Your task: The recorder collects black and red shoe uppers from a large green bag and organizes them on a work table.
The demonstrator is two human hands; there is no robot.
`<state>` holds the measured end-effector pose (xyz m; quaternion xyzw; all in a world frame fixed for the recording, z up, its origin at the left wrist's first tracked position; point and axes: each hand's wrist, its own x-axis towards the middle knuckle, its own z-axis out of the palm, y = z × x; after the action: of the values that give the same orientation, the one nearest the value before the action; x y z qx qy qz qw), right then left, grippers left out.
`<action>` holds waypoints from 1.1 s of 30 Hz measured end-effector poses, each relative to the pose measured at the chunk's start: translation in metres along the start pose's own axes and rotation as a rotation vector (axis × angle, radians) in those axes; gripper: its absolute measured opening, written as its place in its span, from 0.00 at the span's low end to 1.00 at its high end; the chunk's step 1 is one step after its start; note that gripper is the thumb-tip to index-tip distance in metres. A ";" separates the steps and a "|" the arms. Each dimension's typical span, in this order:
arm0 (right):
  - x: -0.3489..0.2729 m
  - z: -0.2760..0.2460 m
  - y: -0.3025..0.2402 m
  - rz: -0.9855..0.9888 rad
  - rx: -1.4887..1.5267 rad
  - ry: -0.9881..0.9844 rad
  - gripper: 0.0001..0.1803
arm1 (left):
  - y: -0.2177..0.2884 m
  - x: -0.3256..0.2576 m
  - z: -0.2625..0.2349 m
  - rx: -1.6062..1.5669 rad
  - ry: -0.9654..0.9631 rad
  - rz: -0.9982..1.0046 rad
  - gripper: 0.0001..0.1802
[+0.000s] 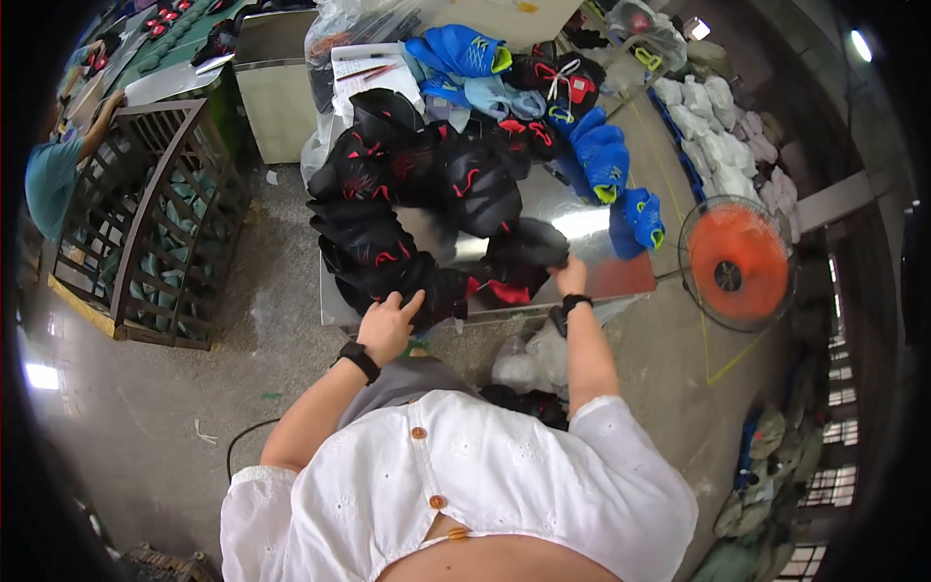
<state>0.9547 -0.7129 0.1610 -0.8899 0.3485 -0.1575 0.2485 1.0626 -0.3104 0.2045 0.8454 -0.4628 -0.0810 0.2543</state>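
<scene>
A black upper (527,254) with bright red patches along its near edge is seen at the front of the metal-topped table (587,225), right of the middle. Its body is dark, soft and slightly blurred, so finer detail cannot be made out. Its right edge is gripped by the curled fingers of the right hand (572,278). The left hand (384,330) is placed at the near left edge of the table, with thumb and index finger spread against the heaped black pieces (373,238); whether anything is gripped by it cannot be told. On each wrist a black band is worn, two in all.

Thin red curved lines are shown on the heaped pieces, which overlap too closely to be counted. A second black stack (480,194), also trimmed in red, is set behind the gripped upper.

Marks can be seen on one white paper (373,89) at the back, but they are too small to be read. Pale crossing lines are carried by the blue uppers (461,50), which are laid in three groups: one at the back, two along the right side. One round orange fan (756,262) is stood right of the table, and one slatted cart (87,308) holding greenish pieces is placed on the left.
</scene>
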 end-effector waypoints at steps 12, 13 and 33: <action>0.053 -0.039 -0.018 0.008 -0.043 -1.058 0.19 | -0.107 -0.044 0.021 -0.669 0.689 -0.710 0.44; 0.070 -0.043 -0.017 0.005 -0.046 -1.057 0.19 | -0.130 -0.035 0.013 -0.774 0.642 -0.761 0.43; 0.252 0.111 -0.218 -0.717 0.115 -0.691 0.50 | -0.094 0.142 -0.104 -0.152 0.236 -0.185 0.16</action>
<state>1.3018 -0.7141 0.2173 -0.9387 -0.0912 0.0519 0.3283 1.2501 -0.3490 0.2602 0.8663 -0.3423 -0.0390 0.3616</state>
